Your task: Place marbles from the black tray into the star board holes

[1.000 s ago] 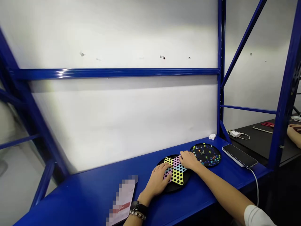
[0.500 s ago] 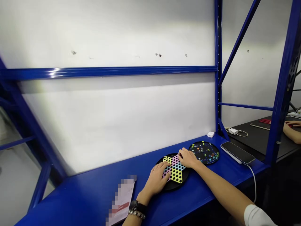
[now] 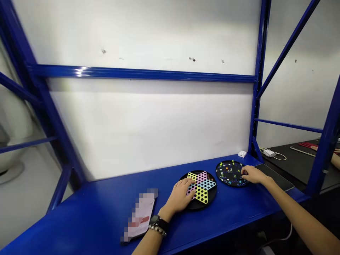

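The right grip [image 3: 253,174], loosely curled with no pinch visible, touches the right rim of the round black marble tray [image 3: 218,172], while the left grip [image 3: 180,194] lies spread on the star-shaped Chinese checkers board [image 3: 208,184].

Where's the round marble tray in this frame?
Head view: the round marble tray sits on the blue shelf, right of the star-shaped checkers board, with the right hand at its right edge.

Blue steel shelf [image 3: 92,212], white wall [image 3: 146,124] behind. On shelf: phone [image 3: 276,176], white charger [image 3: 242,154], pixelated paper [image 3: 140,212]. Right: dark table [image 3: 294,168], adapter [image 3: 268,153], tablet [image 3: 302,150], co-worker's forearm [image 3: 335,161].
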The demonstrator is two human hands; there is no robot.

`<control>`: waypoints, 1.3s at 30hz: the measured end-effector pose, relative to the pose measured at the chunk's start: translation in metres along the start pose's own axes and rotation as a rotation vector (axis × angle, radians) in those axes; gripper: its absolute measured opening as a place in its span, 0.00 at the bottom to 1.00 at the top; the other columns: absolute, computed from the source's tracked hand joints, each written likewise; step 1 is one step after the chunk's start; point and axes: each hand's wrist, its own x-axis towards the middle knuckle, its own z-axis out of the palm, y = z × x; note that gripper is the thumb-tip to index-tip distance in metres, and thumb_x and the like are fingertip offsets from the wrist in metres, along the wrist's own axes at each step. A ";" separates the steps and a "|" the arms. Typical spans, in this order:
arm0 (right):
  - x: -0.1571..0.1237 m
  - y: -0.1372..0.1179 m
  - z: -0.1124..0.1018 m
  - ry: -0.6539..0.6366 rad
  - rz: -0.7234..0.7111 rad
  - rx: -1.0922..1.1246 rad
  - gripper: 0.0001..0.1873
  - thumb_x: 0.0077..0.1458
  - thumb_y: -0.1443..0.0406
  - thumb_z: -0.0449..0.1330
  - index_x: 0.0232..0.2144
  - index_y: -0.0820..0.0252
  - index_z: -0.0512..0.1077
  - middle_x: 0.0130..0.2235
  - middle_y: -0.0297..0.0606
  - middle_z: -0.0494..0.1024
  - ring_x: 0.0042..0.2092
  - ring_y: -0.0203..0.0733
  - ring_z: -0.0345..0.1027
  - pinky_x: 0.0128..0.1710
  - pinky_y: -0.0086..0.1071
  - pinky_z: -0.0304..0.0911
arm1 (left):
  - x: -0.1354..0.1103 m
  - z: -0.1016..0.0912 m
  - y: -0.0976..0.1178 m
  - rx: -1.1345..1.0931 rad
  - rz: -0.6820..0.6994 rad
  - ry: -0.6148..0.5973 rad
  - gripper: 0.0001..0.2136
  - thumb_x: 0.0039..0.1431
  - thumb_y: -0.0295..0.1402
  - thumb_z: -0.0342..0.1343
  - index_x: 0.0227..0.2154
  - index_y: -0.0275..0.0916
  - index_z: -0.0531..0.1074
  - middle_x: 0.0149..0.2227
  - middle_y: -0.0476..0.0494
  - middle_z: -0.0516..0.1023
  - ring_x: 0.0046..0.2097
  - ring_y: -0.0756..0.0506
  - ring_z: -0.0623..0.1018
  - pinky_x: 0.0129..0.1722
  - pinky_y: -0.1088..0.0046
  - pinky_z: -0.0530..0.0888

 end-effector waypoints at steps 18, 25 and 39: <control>0.017 0.002 0.019 -0.033 0.009 -0.119 0.05 0.53 0.68 0.63 0.26 0.60 0.77 0.32 0.40 0.79 0.37 0.43 0.73 0.36 0.31 0.62 | -0.001 0.003 0.001 0.026 0.022 0.003 0.17 0.65 0.39 0.51 0.53 0.45 0.72 0.59 0.43 0.74 0.62 0.37 0.71 0.63 0.53 0.67; 0.014 -0.061 0.026 0.087 -0.058 -0.070 0.12 0.59 0.61 0.58 0.33 0.57 0.81 0.37 0.40 0.83 0.40 0.45 0.74 0.35 0.32 0.61 | -0.002 0.001 0.001 0.010 0.020 -0.003 0.16 0.65 0.39 0.52 0.53 0.44 0.73 0.59 0.42 0.74 0.63 0.36 0.70 0.64 0.52 0.66; 0.010 -0.151 0.093 0.016 -0.206 -0.221 0.10 0.61 0.64 0.57 0.38 0.56 0.80 0.44 0.41 0.81 0.49 0.46 0.72 0.45 0.33 0.63 | -0.001 0.005 -0.006 0.019 0.032 -0.014 0.17 0.66 0.41 0.50 0.54 0.45 0.72 0.60 0.41 0.74 0.63 0.36 0.70 0.64 0.51 0.66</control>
